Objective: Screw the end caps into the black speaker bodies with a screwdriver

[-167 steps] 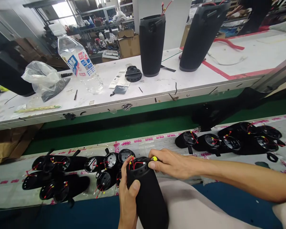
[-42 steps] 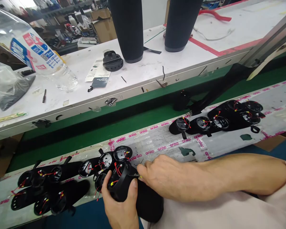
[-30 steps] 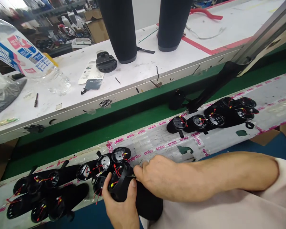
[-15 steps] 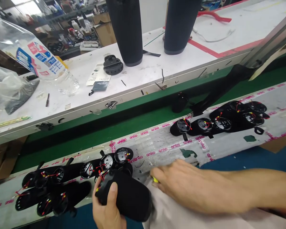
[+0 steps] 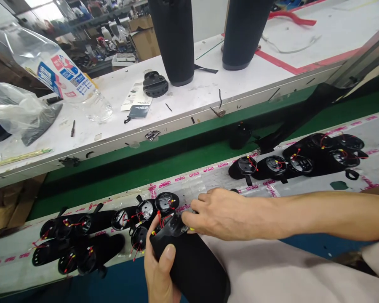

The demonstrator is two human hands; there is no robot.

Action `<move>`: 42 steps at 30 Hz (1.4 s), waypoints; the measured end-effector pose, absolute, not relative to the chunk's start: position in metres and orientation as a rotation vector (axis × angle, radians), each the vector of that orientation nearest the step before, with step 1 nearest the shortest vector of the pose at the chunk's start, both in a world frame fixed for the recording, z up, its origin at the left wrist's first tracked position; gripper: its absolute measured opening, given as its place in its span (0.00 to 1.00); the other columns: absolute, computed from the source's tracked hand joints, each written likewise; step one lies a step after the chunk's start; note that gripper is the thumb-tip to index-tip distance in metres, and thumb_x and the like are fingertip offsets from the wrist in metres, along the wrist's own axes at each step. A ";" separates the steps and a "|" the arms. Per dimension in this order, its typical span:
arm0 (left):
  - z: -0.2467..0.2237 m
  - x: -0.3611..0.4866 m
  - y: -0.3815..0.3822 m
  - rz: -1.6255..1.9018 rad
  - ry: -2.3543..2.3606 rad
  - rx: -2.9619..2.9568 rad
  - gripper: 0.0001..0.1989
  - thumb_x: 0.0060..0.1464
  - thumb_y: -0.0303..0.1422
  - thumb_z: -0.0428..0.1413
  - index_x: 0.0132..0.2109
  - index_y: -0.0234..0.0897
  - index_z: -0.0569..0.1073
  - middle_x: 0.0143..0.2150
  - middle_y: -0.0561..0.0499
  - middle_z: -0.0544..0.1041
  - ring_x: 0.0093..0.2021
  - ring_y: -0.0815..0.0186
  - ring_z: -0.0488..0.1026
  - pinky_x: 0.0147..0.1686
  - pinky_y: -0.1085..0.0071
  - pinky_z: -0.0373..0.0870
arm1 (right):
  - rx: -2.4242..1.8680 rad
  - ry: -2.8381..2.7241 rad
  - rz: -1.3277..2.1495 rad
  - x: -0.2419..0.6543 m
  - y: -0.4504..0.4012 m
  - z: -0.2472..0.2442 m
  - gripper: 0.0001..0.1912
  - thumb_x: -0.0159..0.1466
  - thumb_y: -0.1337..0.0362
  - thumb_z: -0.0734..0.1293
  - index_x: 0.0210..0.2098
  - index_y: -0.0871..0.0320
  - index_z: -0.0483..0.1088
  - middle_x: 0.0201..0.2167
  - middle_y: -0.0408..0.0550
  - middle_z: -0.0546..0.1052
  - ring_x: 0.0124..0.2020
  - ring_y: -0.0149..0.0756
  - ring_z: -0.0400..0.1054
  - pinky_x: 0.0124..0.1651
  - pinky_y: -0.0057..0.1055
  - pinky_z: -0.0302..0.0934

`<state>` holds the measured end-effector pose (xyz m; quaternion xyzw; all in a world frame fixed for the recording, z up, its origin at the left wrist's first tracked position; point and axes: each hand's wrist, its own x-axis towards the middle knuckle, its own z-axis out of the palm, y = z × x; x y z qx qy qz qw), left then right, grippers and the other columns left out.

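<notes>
My left hand (image 5: 159, 269) grips a black cylindrical speaker body (image 5: 192, 265) that lies tilted across my lap, its open end pointing up and left. Red and yellow-tipped wires (image 5: 160, 219) stick out of that open end. My right hand (image 5: 219, 212) reaches across from the right, and its fingertips pinch at the rim of the open end, where a small yellow tip shows. Just beyond the speaker, a cluster of similar black speaker bodies (image 5: 142, 212) lies on the taped ledge (image 5: 202, 185).
More black speaker bodies lie at the left (image 5: 76, 244) and the right (image 5: 300, 160) of the ledge. Behind a green conveyor belt (image 5: 145, 168) a white bench (image 5: 189, 101) holds two upright black speakers (image 5: 175, 42), a water bottle (image 5: 66, 80), a plastic bag (image 5: 15, 109) and a black cap (image 5: 155, 84).
My right hand, which had drawn back to the right off the speaker, has returned to its open end. My left hand has turned the speaker's open end back upward.
</notes>
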<state>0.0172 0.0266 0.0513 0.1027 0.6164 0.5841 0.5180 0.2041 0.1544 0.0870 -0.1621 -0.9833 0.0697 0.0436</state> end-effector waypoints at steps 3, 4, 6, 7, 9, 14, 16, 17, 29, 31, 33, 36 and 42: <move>0.053 0.020 0.029 1.391 1.516 0.275 0.51 0.43 0.50 0.77 0.72 0.42 0.73 0.56 0.42 0.88 0.55 0.49 0.86 0.48 0.67 0.84 | -0.472 -3.054 0.183 0.204 0.159 0.091 0.07 0.82 0.63 0.60 0.48 0.56 0.68 0.32 0.45 0.74 0.27 0.36 0.64 0.27 0.37 0.38; 0.053 0.020 0.029 1.385 1.517 0.276 0.51 0.42 0.51 0.77 0.72 0.43 0.73 0.57 0.42 0.87 0.56 0.48 0.85 0.49 0.66 0.84 | -0.467 -3.071 0.163 0.204 0.160 0.092 0.05 0.81 0.65 0.62 0.48 0.56 0.68 0.32 0.45 0.74 0.27 0.36 0.64 0.27 0.37 0.38; 0.051 0.019 0.029 1.378 1.541 0.299 0.50 0.42 0.51 0.77 0.70 0.44 0.74 0.58 0.43 0.86 0.58 0.47 0.84 0.54 0.63 0.83 | -0.459 -3.101 0.116 0.204 0.162 0.095 0.02 0.78 0.68 0.63 0.49 0.56 0.68 0.33 0.46 0.74 0.27 0.36 0.63 0.27 0.37 0.37; 0.049 0.018 0.028 1.373 1.571 0.329 0.49 0.42 0.52 0.77 0.70 0.44 0.75 0.58 0.43 0.86 0.59 0.46 0.83 0.56 0.61 0.81 | -0.457 -3.111 0.092 0.205 0.161 0.096 0.04 0.77 0.70 0.64 0.49 0.56 0.67 0.33 0.46 0.74 0.27 0.35 0.62 0.27 0.37 0.37; 0.045 0.016 0.026 1.366 1.656 0.414 0.48 0.42 0.53 0.77 0.69 0.43 0.76 0.57 0.43 0.85 0.58 0.46 0.83 0.59 0.57 0.80 | -0.453 -3.121 0.051 0.206 0.158 0.100 0.06 0.74 0.71 0.63 0.50 0.57 0.67 0.33 0.45 0.73 0.26 0.35 0.61 0.27 0.37 0.38; 0.039 0.010 0.022 1.328 1.795 0.551 0.45 0.46 0.52 0.76 0.68 0.40 0.76 0.55 0.41 0.85 0.54 0.45 0.84 0.61 0.48 0.79 | -0.466 -3.164 -0.075 0.204 0.143 0.109 0.13 0.65 0.76 0.65 0.46 0.57 0.69 0.30 0.45 0.70 0.28 0.38 0.60 0.26 0.40 0.41; 0.039 0.009 0.022 1.309 1.808 0.562 0.45 0.47 0.52 0.75 0.68 0.40 0.76 0.55 0.41 0.85 0.54 0.45 0.83 0.62 0.46 0.78 | -0.452 -3.167 -0.108 0.202 0.143 0.109 0.13 0.63 0.77 0.66 0.45 0.57 0.70 0.31 0.46 0.71 0.28 0.39 0.61 0.26 0.41 0.41; 0.038 0.009 0.023 1.306 1.806 0.560 0.45 0.47 0.52 0.75 0.68 0.41 0.76 0.55 0.41 0.85 0.54 0.45 0.83 0.62 0.46 0.78 | -0.432 -3.163 -0.105 0.201 0.144 0.108 0.13 0.64 0.77 0.66 0.45 0.57 0.70 0.31 0.46 0.71 0.28 0.39 0.62 0.26 0.41 0.41; 0.038 0.019 0.022 1.425 1.707 0.273 0.44 0.45 0.49 0.76 0.68 0.46 0.75 0.57 0.44 0.83 0.53 0.49 0.82 0.46 0.61 0.82 | -0.863 -2.949 0.686 0.196 0.141 0.111 0.09 0.82 0.59 0.63 0.47 0.57 0.68 0.34 0.45 0.79 0.26 0.37 0.69 0.26 0.36 0.44; 0.035 0.017 0.021 1.402 1.790 0.310 0.43 0.47 0.49 0.75 0.69 0.46 0.74 0.56 0.43 0.82 0.51 0.49 0.82 0.47 0.58 0.81 | -0.796 -2.986 0.704 0.193 0.133 0.110 0.07 0.81 0.61 0.63 0.46 0.57 0.69 0.31 0.42 0.78 0.22 0.36 0.64 0.25 0.37 0.43; 0.032 0.016 0.021 1.371 1.875 0.366 0.43 0.49 0.50 0.74 0.69 0.45 0.74 0.56 0.42 0.82 0.50 0.50 0.81 0.50 0.54 0.81 | -0.754 -3.012 0.577 0.191 0.126 0.105 0.08 0.81 0.63 0.62 0.44 0.56 0.69 0.29 0.42 0.76 0.19 0.35 0.60 0.23 0.38 0.40; 0.031 0.015 0.020 1.367 1.911 0.400 0.44 0.49 0.51 0.74 0.70 0.44 0.74 0.57 0.41 0.81 0.50 0.49 0.81 0.54 0.50 0.79 | -0.735 -3.012 0.414 0.188 0.119 0.096 0.09 0.81 0.64 0.61 0.43 0.56 0.70 0.29 0.42 0.75 0.19 0.36 0.58 0.23 0.41 0.39; 0.035 0.017 0.020 1.379 1.918 0.400 0.44 0.49 0.50 0.74 0.70 0.42 0.73 0.54 0.43 0.82 0.48 0.51 0.82 0.53 0.52 0.80 | -0.744 -3.039 0.420 0.186 0.115 0.092 0.06 0.78 0.67 0.63 0.42 0.55 0.68 0.29 0.40 0.74 0.18 0.36 0.59 0.22 0.42 0.41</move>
